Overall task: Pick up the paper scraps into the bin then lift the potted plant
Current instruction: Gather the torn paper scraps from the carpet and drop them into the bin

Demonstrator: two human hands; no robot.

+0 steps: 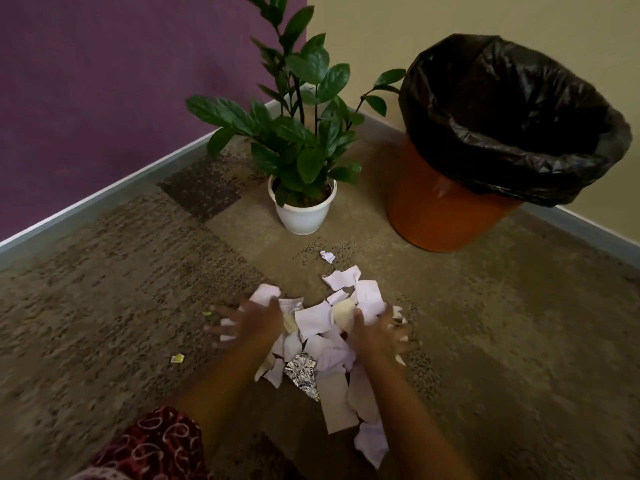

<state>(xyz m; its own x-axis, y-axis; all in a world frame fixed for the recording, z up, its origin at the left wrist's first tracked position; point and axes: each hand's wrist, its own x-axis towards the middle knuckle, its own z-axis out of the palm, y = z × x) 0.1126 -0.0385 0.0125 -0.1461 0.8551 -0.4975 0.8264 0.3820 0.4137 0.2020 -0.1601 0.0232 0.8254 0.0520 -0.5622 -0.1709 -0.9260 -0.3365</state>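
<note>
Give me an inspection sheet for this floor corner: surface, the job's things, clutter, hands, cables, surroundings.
Surface: mottled brown carpet, patched in darker squares.
Job's things: pile of torn white paper scraps on the carpet; orange bin with black liner, upright; leafy green plant in white pot, beside the bin.
Clutter: crumpled silver foil piece in the pile; small yellow scrap lying apart; one stray white scrap near the pot.
Hands: left hand and right hand spread on either side of the pile, blurred.
Cables: nothing seen.
Surroundings: purple wall, cream wall, grey skirting.
</note>
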